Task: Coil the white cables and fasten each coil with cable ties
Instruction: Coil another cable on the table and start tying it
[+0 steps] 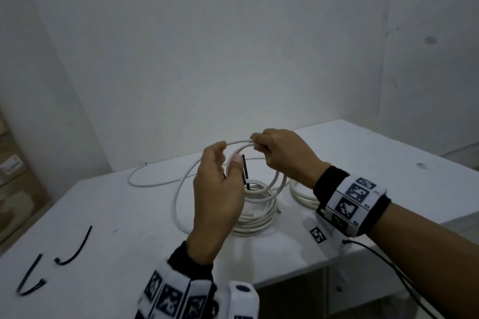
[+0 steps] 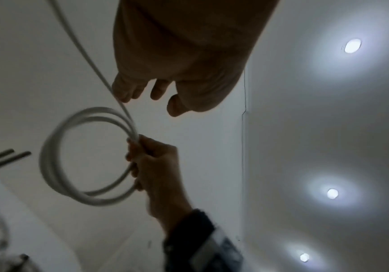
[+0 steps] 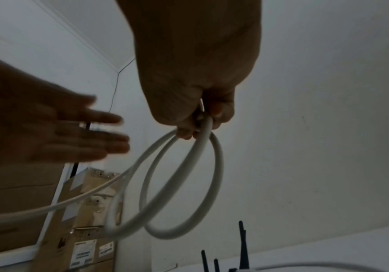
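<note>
My right hand grips the top of a small coil of white cable, a few loops hanging above the table; the right wrist view shows the loops dangling from its curled fingers. My left hand is open beside the coil, fingers straight, with the cable's free run passing along its fingertips. That run trails down to the white table and ends at the far left. A finished coil with upright black ties lies under my hands.
Another white coil lies on the table behind my right wrist. Two loose black cable ties lie near the left front edge. Cardboard boxes stand on the left beyond the table. A bare wall is behind.
</note>
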A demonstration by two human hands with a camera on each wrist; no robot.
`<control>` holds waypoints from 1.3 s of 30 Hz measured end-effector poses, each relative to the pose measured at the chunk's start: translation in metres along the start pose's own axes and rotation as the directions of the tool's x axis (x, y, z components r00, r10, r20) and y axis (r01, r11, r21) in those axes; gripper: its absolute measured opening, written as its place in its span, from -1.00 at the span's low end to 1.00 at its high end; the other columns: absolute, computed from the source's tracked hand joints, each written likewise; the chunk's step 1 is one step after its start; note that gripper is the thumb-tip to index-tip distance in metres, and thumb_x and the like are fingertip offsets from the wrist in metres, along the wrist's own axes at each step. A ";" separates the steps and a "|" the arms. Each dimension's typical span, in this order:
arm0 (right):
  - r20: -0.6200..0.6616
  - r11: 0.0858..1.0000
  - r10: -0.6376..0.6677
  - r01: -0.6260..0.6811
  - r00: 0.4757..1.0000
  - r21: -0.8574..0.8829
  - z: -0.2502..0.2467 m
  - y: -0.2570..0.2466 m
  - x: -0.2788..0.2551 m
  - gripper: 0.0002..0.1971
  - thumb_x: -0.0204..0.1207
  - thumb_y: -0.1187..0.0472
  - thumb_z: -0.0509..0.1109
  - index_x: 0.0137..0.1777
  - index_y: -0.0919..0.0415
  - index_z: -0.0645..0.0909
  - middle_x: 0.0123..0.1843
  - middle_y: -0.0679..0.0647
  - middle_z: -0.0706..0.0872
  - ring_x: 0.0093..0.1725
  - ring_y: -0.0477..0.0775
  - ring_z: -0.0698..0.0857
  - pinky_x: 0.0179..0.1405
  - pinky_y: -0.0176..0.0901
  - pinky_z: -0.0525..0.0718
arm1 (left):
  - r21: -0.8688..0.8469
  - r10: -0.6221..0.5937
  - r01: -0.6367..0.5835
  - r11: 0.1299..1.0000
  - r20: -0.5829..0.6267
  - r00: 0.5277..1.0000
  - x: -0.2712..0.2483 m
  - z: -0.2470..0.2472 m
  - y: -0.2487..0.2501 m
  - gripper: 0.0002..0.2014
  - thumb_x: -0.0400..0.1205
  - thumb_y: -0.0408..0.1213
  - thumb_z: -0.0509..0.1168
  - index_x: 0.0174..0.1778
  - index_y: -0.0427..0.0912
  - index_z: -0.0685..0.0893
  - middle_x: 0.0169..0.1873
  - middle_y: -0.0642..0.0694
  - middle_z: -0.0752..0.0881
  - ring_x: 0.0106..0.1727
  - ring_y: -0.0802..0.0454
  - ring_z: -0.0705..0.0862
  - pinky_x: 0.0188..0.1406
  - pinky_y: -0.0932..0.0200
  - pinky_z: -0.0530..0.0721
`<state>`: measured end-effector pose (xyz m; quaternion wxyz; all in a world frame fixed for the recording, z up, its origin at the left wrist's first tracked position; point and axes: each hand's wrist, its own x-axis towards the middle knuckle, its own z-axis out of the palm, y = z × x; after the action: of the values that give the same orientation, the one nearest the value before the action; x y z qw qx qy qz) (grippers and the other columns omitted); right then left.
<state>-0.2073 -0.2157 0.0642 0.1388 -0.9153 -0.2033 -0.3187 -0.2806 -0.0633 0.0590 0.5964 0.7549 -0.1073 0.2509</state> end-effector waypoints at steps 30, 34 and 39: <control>0.094 0.835 0.162 -0.187 0.982 0.517 -0.010 -0.005 0.025 -0.66 0.49 0.00 0.47 0.23 0.08 0.70 0.00 0.03 0.79 -0.20 -0.12 0.67 -0.10 -0.32 0.61 | -0.367 -0.255 0.308 0.878 0.188 0.949 0.083 -0.007 -0.021 -0.77 0.70 -0.33 0.23 -0.28 -0.12 0.41 -0.66 0.07 0.38 -0.68 0.20 0.22 -0.75 0.37 0.17; 0.012 0.815 0.374 -0.335 0.927 0.474 -0.012 -0.006 -0.001 -0.80 0.55 -0.03 0.38 -0.19 0.05 0.65 -0.31 -0.01 0.76 -0.40 -0.10 0.68 -0.33 -0.17 0.64 | -0.553 -0.299 0.252 0.794 0.005 0.954 0.101 -0.018 -0.030 -0.72 0.71 -0.35 0.23 -0.30 -0.11 0.36 -0.71 0.10 0.36 -0.72 0.22 0.20 -0.77 0.41 0.15; 0.342 0.642 0.357 -0.494 0.869 0.586 0.007 -0.040 -0.051 -0.69 0.59 -0.05 0.31 -0.22 0.19 0.55 -0.39 0.16 0.78 -0.64 0.08 0.65 -0.77 -0.35 0.39 | -0.693 -0.359 0.200 0.693 -0.091 0.929 0.111 -0.021 -0.040 -0.75 0.72 -0.34 0.21 -0.28 -0.13 0.37 -0.74 0.10 0.33 -0.74 0.20 0.20 -0.76 0.41 0.16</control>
<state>-0.2584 -0.1920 0.0311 0.5018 -0.8549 -0.0924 -0.0936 -0.1727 -0.0173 0.0852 0.8672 0.4631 -0.0072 0.1826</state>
